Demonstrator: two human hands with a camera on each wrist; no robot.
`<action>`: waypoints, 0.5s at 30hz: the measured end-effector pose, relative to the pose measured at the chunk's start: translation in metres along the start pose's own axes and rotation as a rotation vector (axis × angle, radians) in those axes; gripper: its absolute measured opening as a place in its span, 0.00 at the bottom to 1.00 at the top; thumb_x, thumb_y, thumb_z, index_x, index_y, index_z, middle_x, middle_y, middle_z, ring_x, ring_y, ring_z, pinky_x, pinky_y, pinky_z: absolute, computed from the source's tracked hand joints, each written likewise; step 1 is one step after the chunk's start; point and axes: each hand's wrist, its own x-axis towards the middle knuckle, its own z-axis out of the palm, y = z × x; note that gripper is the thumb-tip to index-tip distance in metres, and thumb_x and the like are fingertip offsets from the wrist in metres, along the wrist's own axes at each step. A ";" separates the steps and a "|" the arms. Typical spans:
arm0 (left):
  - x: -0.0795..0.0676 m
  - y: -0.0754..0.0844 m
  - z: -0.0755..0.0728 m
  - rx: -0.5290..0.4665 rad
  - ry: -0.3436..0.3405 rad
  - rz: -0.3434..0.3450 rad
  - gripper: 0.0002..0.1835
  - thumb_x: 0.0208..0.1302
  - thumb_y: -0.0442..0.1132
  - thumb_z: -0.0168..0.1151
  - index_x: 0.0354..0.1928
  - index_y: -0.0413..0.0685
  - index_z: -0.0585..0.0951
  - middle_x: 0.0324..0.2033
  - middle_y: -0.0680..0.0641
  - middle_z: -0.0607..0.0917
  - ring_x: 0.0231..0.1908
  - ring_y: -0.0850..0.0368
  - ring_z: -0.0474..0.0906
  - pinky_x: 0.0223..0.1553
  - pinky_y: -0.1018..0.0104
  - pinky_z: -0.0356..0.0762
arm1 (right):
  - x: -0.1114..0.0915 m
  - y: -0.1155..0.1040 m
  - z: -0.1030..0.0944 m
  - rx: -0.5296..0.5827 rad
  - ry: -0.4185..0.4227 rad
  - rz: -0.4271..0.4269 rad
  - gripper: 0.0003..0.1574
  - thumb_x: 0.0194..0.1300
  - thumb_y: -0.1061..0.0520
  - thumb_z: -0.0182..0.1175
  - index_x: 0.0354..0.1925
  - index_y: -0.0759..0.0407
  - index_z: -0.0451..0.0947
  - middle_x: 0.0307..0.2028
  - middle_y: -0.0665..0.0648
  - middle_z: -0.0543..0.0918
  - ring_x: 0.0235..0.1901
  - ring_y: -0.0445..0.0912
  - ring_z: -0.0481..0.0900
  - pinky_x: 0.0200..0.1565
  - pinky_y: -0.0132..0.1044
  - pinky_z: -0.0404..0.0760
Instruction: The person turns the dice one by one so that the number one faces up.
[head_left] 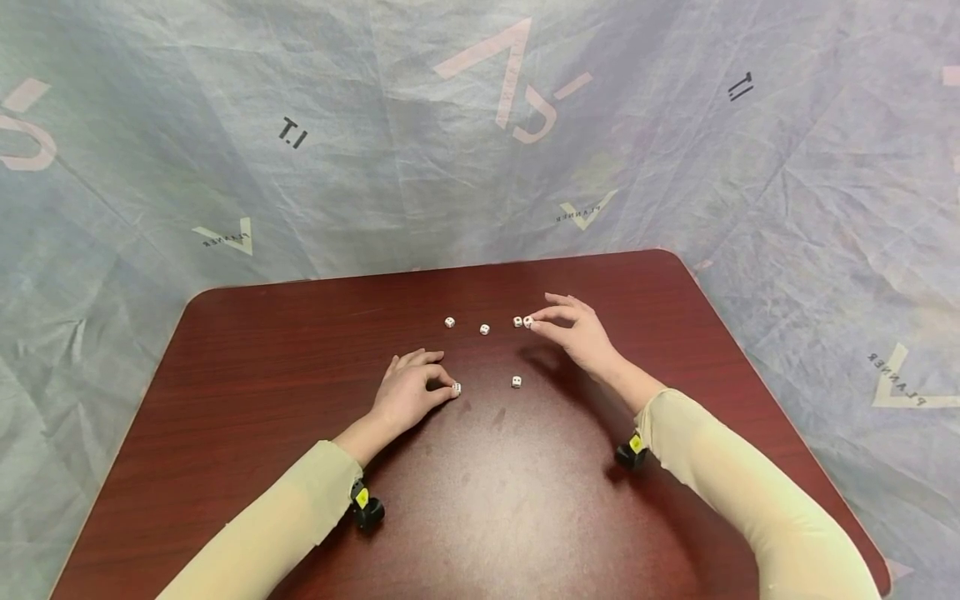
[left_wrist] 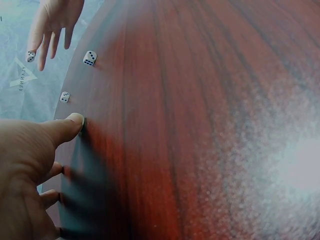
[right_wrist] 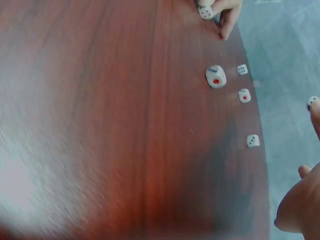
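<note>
My left hand [head_left: 408,387] pinches a white die [head_left: 456,388] between thumb and index finger, low over the table. In the left wrist view the thumb covers most of that die. Farther back, my right hand [head_left: 577,333] holds another die [head_left: 528,322] at its thumb and fingertips. The right wrist view catches this held die [right_wrist: 313,101] at the frame's edge, raised off the table. Just left of it in the head view is a die [head_left: 517,322]. Between the hands, nearer the front, lies a die [head_left: 516,382] with two pips on top.
Two more dice, one at the back [head_left: 449,322] and one right of it [head_left: 484,329], lie on the dark red wooden table [head_left: 255,375]. A grey printed cloth [head_left: 375,167] hangs behind the table and along its sides.
</note>
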 end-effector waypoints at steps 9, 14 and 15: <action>0.000 0.000 0.001 0.003 0.005 -0.001 0.05 0.65 0.53 0.72 0.38 0.64 0.90 0.69 0.47 0.75 0.75 0.42 0.60 0.74 0.34 0.44 | -0.010 0.020 0.012 0.046 0.067 0.038 0.14 0.65 0.54 0.72 0.47 0.60 0.89 0.70 0.66 0.71 0.77 0.59 0.50 0.75 0.56 0.36; 0.000 0.001 0.000 0.005 0.000 0.000 0.05 0.65 0.52 0.71 0.38 0.64 0.90 0.69 0.47 0.75 0.75 0.41 0.59 0.74 0.34 0.44 | -0.015 0.035 0.017 -0.041 0.057 0.014 0.12 0.64 0.51 0.74 0.44 0.54 0.91 0.69 0.67 0.71 0.77 0.60 0.48 0.73 0.56 0.29; 0.000 0.001 -0.001 0.005 0.000 0.000 0.05 0.65 0.52 0.71 0.38 0.64 0.90 0.69 0.46 0.75 0.75 0.41 0.59 0.74 0.34 0.44 | -0.016 0.037 0.018 -0.064 0.054 0.011 0.12 0.63 0.50 0.74 0.43 0.53 0.91 0.69 0.68 0.71 0.77 0.61 0.47 0.73 0.56 0.29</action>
